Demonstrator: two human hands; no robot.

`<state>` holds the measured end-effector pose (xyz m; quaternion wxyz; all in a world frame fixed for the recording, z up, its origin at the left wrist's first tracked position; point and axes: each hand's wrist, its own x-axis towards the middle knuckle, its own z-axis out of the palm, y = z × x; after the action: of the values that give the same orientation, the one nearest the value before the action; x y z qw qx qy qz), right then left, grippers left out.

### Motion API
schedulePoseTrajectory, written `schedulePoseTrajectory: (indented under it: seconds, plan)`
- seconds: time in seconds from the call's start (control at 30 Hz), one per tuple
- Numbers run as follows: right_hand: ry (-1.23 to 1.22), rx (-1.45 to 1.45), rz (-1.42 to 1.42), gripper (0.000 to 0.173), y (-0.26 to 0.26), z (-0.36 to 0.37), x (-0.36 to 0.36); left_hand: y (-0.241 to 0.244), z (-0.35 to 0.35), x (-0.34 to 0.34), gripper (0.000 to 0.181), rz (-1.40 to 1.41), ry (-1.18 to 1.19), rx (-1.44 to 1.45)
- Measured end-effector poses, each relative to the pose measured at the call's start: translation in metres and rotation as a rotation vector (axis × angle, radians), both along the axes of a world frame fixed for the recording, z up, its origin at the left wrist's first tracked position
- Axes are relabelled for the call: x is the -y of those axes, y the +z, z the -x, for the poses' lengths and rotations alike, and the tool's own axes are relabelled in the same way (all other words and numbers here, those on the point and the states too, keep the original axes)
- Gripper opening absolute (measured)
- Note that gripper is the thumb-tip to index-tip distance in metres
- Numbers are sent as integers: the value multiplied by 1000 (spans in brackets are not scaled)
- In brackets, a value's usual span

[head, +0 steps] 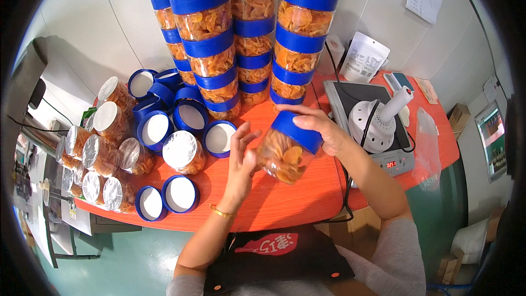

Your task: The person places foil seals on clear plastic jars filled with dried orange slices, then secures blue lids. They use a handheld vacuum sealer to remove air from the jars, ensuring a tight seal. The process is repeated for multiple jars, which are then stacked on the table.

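My right hand (320, 125) grips the blue lid (294, 129) of a clear plastic jar (283, 156), its fingers over the top and its thumb on the side. Orange dried fruit pieces fill much of this jar, which is tilted above the red tabletop (254, 205). My left hand (240, 160) is beside the jar's left wall with its fingers apart. Whether its thumb touches the wall cannot be told. Left of that hand are a jar with a white top (181, 152) and a loose blue lid with a white liner (219, 139).
Tall stacks of blue-lidded jars (213, 49) rise at the back. Foil-topped jars (100, 154) and loose blue lids (154, 129) crowd the left. At right, a white heat-sealing device (372, 125) sits on an induction cooker (390, 166) with its cable, near a white pouch (363, 57) and a plastic bag (427, 152).
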<state>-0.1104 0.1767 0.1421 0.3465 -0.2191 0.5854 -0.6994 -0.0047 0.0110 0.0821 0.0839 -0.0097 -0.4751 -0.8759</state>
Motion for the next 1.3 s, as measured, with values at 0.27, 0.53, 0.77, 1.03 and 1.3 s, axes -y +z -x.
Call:
schedulePoseTrajectory:
  seconds: [0.27, 0.53, 0.77, 1.03, 1.3]
  plan:
    - [-298, -181, 171, 50, -27, -14, 14, -22, 11, -22, 88, 644, 393, -305]
    - [-187, -1041, -102, 62, -7, -12, 2, -5, 16, -17, 71, -195, -136, 114]
    - [-195, -803, -134, 66, -14, -9, 4, -23, 12, -12, 81, 149, -49, -51]
    - [-173, -939, -115, 57, -23, -15, 4, -36, -1, -17, 76, -187, -224, 110]
    - [-211, -701, -138, 51, -25, -9, 2, -31, -9, -16, 79, -15, -190, 120]
